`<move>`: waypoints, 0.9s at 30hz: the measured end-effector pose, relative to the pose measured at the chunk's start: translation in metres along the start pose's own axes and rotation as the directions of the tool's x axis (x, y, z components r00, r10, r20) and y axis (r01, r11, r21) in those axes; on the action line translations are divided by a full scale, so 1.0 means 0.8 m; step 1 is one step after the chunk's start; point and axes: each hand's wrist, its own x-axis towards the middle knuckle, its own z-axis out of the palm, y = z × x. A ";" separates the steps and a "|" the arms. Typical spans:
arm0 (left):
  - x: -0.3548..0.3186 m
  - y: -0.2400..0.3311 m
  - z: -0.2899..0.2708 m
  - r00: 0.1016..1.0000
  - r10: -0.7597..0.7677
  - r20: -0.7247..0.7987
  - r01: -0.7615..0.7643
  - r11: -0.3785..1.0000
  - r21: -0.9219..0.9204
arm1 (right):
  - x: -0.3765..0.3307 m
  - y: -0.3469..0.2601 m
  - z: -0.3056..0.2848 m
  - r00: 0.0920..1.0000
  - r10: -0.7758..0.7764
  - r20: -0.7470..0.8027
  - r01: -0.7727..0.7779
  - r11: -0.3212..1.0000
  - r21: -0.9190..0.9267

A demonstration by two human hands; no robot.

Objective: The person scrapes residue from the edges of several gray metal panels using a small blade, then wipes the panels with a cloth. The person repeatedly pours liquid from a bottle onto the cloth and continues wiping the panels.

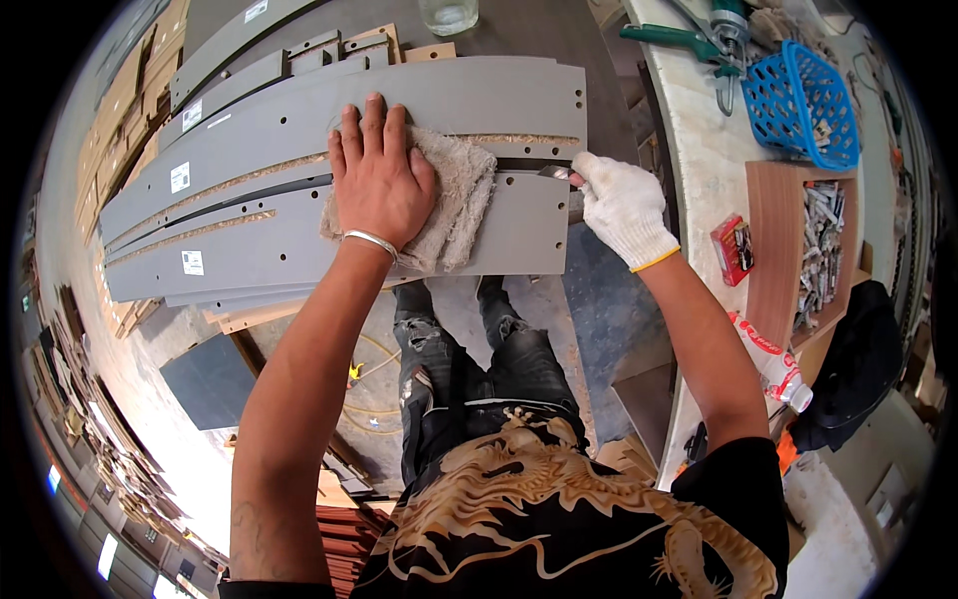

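My left hand is bare and lies flat, fingers stretched, across a beige rag and a grey panel. A second grey panel lies nearer to me, a narrow gap between the two. Both panels have drilled holes and grooves of exposed chipboard. At their right end my right hand, in a white knit glove, is closed round a small tool with a shiny metal blade. The blade reaches over the gap at the panel edges; the tool's handle is hidden in the glove.
More grey panels lie behind, with a glass jar at the far edge. On the right-hand bench are a blue basket, a wooden box of small metal parts, a red packet and a plastic bottle.
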 end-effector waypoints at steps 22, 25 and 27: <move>0.001 0.000 0.000 1.000 0.006 -0.014 -0.006 1.000 -0.003 | -0.024 0.020 -0.006 0.997 -0.082 -0.016 0.083 0.984 0.160; 0.002 0.000 0.000 1.000 0.006 -0.012 -0.006 1.000 -0.003 | -0.025 0.018 -0.012 0.999 -0.052 0.002 0.050 0.975 0.217; 0.001 -0.001 0.000 1.000 0.004 -0.007 -0.004 1.000 0.002 | -0.026 0.016 -0.017 0.999 -0.016 0.029 0.008 0.966 0.257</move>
